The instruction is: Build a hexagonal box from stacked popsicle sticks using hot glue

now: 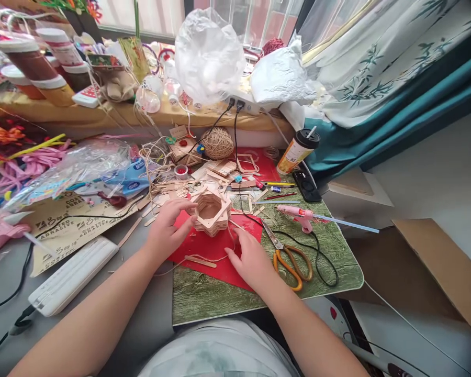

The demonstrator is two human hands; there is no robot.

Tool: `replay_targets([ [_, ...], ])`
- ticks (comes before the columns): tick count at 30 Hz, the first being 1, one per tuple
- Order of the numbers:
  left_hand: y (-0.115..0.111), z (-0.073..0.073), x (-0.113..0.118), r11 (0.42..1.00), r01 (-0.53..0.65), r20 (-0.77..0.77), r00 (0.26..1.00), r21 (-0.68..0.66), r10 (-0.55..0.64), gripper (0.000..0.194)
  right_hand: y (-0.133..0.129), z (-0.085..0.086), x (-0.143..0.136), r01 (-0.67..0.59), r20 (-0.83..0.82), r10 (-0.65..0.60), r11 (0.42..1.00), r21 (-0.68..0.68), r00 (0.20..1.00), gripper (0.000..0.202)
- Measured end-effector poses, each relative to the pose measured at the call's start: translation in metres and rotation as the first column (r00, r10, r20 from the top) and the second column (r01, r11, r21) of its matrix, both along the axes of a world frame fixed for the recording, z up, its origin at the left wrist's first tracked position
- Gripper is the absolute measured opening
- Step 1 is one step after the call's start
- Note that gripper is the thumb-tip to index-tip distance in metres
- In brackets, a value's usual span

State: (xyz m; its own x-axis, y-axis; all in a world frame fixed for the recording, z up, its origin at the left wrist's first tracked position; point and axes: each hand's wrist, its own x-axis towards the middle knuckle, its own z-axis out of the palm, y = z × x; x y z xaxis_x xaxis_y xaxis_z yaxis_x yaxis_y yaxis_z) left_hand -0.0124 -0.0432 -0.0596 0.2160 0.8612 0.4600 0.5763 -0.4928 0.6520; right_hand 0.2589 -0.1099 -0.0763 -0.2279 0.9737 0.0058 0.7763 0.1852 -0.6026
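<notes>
A star-shaped box point(213, 226) of stacked wooden craft sticks, its middle hollow and open at the top, stands on a red sheet point(192, 243). My left hand point(171, 228) holds it at the left side, thumb and fingers against the rim. To the box's lower right is my right hand point(249, 255), thumb and forefinger apart, close to a thin twine point(212, 260). The twine runs from near the box, past that hand, and off to the left. A loose craft stick point(201, 262) lies on the red sheet beside the twine.
Orange-handled scissors point(292, 264) and a pink glue gun point(298, 213) with its cord lie right. A drink cup point(298, 151) and phone point(306, 186) stand behind. Loose sticks and a twine ball point(217, 143) crowd the back; a white power strip point(74, 275) lies left.
</notes>
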Motion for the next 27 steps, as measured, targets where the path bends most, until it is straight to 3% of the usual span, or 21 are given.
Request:
replay_targets([
  [7, -0.005, 0.012, 0.008, 0.999, 0.039, -0.225, 0.974, 0.027, -0.032, 0.044, 0.009, -0.012, -0.008, -0.003, 0.175, 0.007, 1.0, -0.023, 0.985, 0.052],
  [13, 0.001, 0.026, 0.006, 0.998, 0.07, -0.311, 0.948, 0.004, -0.065, 0.057, 0.006, -0.014, 0.002, -0.011, 0.079, 0.01, 1.0, 0.013, 0.997, 0.055],
  [16, 0.004, 0.025, 0.0, 0.998, 0.016, -0.248, 0.968, -0.06, -0.031, 0.057, 0.005, -0.011, 0.004, 0.022, 0.008, -0.022, 1.0, -0.001, 1.0, 0.053],
  [20, 0.006, 0.018, -0.007, 0.989, -0.083, -0.058, 0.995, -0.119, 0.076, 0.039, 0.004, -0.014, 0.004, 0.028, 0.013, -0.028, 1.0, 0.008, 1.0, 0.049],
  [27, 0.008, 0.013, -0.009, 0.994, -0.097, -0.007, 0.995, -0.044, 0.097, 0.016, 0.003, -0.022, 0.004, -0.004, 0.031, 0.001, 0.997, 0.078, 1.0, 0.037],
])
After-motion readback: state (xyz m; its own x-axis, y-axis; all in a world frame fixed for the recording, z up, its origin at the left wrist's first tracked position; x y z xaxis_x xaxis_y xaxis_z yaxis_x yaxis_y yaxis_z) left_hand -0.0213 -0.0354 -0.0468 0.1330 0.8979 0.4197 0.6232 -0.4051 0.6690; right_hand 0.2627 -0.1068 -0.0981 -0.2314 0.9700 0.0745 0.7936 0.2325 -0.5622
